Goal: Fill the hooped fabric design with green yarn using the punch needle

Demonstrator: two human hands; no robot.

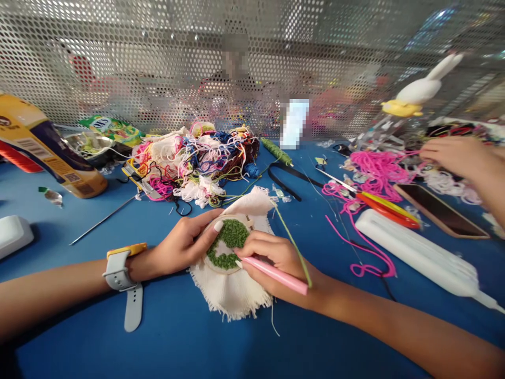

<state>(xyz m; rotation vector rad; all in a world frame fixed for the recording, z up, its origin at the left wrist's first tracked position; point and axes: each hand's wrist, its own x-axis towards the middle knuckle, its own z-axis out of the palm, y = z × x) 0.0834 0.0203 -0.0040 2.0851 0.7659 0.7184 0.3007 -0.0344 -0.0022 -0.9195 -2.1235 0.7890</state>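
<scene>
A small wooden embroidery hoop (229, 243) with cream cloth (232, 295) lies on the blue table (177, 337); green looped yarn fills part of it. My left hand (185, 243), a grey watch on its wrist, grips the hoop's left rim with the thumb on top. My right hand (272, 260) is closed on a pink punch needle (274, 273), its tip at the hoop's lower right edge. Green yarn (294, 245) runs from the needle back across the table.
A tangled heap of coloured yarn (197, 163) lies behind the hoop. Loose pink yarn (371, 179), a red and yellow tool (389, 210), a phone (442, 213) and a white case (422, 252) sit to the right. Another person's hand (457, 158) reaches in at the far right. A metal rod (104, 218) lies left.
</scene>
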